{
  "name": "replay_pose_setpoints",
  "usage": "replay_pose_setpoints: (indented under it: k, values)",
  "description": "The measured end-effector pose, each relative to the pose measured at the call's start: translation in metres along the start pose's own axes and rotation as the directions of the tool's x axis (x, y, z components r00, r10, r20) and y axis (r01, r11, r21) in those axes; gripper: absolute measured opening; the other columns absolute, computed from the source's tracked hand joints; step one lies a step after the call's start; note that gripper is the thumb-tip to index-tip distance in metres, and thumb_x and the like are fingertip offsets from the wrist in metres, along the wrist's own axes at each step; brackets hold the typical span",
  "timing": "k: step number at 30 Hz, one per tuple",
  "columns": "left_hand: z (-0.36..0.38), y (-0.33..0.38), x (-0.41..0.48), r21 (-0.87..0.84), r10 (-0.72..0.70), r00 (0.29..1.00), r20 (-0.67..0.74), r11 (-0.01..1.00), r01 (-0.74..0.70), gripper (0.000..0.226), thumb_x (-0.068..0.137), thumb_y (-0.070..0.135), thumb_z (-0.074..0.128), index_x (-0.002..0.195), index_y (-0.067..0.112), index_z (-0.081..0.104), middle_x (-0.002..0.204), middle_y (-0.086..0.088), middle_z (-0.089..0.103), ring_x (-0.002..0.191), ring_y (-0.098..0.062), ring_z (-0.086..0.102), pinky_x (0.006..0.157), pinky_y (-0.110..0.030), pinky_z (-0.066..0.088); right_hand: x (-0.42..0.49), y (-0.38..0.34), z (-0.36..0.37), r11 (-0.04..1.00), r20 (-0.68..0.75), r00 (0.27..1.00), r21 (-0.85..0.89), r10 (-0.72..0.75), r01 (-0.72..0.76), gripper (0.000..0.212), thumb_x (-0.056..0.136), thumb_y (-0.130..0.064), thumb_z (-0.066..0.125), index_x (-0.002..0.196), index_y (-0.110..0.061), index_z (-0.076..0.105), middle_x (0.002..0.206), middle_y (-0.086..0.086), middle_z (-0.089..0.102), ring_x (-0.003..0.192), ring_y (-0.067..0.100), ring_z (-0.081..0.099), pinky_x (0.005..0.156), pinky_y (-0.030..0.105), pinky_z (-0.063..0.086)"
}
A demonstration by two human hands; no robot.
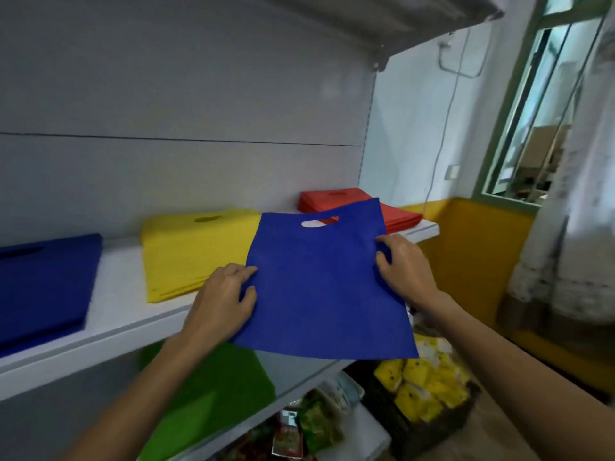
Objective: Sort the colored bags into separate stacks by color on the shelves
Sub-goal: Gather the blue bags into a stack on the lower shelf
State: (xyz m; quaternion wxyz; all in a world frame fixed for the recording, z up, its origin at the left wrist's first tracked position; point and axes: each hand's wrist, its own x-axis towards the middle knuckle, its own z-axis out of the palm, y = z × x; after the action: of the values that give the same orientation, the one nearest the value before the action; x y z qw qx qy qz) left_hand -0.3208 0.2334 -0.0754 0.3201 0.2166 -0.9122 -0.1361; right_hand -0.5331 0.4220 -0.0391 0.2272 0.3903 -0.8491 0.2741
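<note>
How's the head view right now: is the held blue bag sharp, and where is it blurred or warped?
Head view: blue bag fairly sharp; curtain and yellow packets smeared; wide-angle lens tilts the window frame and bows the shelf edge; soft daylight, no glare.

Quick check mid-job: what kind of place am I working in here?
Probably a small shop or stockroom: a white metal display shelf carrying a yellow stack of flat fabric bags, packaged snacks below it, and a dark basket of yellow packets.
</note>
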Motion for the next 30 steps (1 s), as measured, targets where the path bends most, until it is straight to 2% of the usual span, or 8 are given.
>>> replay_pose_setpoints:
  k: [4, 9, 16, 19, 22, 24, 27, 30]
  values:
    - [0.089, 0.099, 0.018, -0.105, 0.093, 0.993, 0.072, 0.991, -0.086, 0.041, 0.093, 0.018, 0.045, 0.134, 0.012, 0.046, 0.13, -0.004, 0.051, 0.12, -0.019, 0.044, 0.098, -0.027, 0.032, -0.028, 0.116, -0.055, 0.989, -0.007, 0.994, -0.102, 0.107, -0.107, 0.033, 0.092, -0.014, 0.048, 0.122, -0.004, 0.053, 0.118, 0.013, 0.056, 0.106, 0.028, 0.054, 0.086, 0.037, 0.044]
    - [0.183, 0.187, 0.025, -0.189, 0.15, 0.965, 0.213, 0.976, -0.11, 0.041, 0.092, 0.02, 0.045, 0.132, 0.015, 0.048, 0.127, -0.001, 0.053, 0.118, -0.018, 0.046, 0.1, -0.03, 0.034, -0.058, 0.225, -0.098, 0.951, 0.035, 0.965, -0.184, 0.26, -0.249, 0.031, 0.093, -0.013, 0.046, 0.122, -0.003, 0.052, 0.119, 0.014, 0.055, 0.107, 0.027, 0.052, 0.085, 0.034, 0.041]
    - [0.279, 0.225, 0.036, -0.203, 0.162, 0.927, 0.338, 0.974, -0.096, 0.039, 0.093, 0.021, 0.044, 0.132, 0.016, 0.049, 0.125, 0.002, 0.053, 0.115, -0.014, 0.046, 0.096, -0.024, 0.034, -0.074, 0.325, -0.067, 0.901, 0.141, 0.904, -0.233, 0.405, -0.367, 0.035, 0.093, -0.014, 0.046, 0.126, -0.005, 0.049, 0.12, 0.011, 0.054, 0.107, 0.024, 0.053, 0.087, 0.032, 0.042]
    - [0.308, 0.208, 0.047, -0.161, 0.1, 0.935, 0.341, 0.986, -0.047, 0.039, 0.093, 0.02, 0.044, 0.131, 0.016, 0.049, 0.126, 0.003, 0.054, 0.114, -0.013, 0.047, 0.096, -0.021, 0.033, -0.044, 0.345, -0.027, 0.918, 0.215, 0.902, -0.219, 0.375, -0.33, 0.036, 0.093, -0.014, 0.045, 0.127, -0.005, 0.048, 0.12, 0.01, 0.053, 0.106, 0.022, 0.052, 0.087, 0.031, 0.042]
    - [0.345, 0.181, 0.061, -0.075, 0.048, 0.944, 0.327, 0.997, -0.025, 0.038, 0.091, 0.019, 0.046, 0.127, 0.011, 0.053, 0.119, -0.003, 0.059, 0.108, -0.019, 0.053, 0.093, -0.026, 0.037, -0.001, 0.362, 0.024, 0.96, 0.262, 0.929, -0.173, 0.262, -0.221, 0.036, 0.092, -0.012, 0.045, 0.127, -0.004, 0.048, 0.119, 0.011, 0.053, 0.106, 0.023, 0.052, 0.088, 0.032, 0.042]
    - [0.368, 0.159, 0.075, -0.041, -0.007, 0.95, 0.312, 0.999, 0.021, 0.039, 0.085, 0.021, 0.046, 0.117, 0.006, 0.061, 0.107, -0.008, 0.065, 0.095, -0.026, 0.06, 0.085, -0.03, 0.046, 0.026, 0.371, 0.062, 0.977, 0.297, 0.934, -0.134, 0.198, -0.164, 0.041, 0.091, -0.012, 0.045, 0.132, -0.003, 0.044, 0.124, 0.011, 0.051, 0.111, 0.024, 0.05, 0.091, 0.033, 0.042]
    - [0.394, 0.131, 0.094, 0.047, -0.106, 0.961, 0.255, 0.994, 0.097, 0.041, 0.077, 0.025, 0.044, 0.101, 0.004, 0.07, 0.088, -0.007, 0.07, 0.073, -0.025, 0.066, 0.068, -0.03, 0.054, 0.064, 0.382, 0.12, 0.996, 0.361, 0.93, -0.084, 0.064, -0.036, 0.049, 0.089, -0.013, 0.047, 0.136, -0.003, 0.039, 0.128, 0.011, 0.046, 0.115, 0.026, 0.047, 0.092, 0.036, 0.043]
    - [0.415, 0.105, 0.105, 0.166, -0.136, 0.968, 0.212, 0.981, 0.102, 0.046, 0.077, 0.027, 0.037, 0.098, 0.003, 0.07, 0.082, -0.007, 0.069, 0.069, -0.024, 0.065, 0.064, -0.029, 0.054, 0.093, 0.387, 0.179, 0.998, 0.381, 0.924, -0.029, -0.041, 0.057, 0.052, 0.087, -0.012, 0.048, 0.136, -0.002, 0.038, 0.128, 0.012, 0.044, 0.116, 0.029, 0.045, 0.089, 0.039, 0.045]
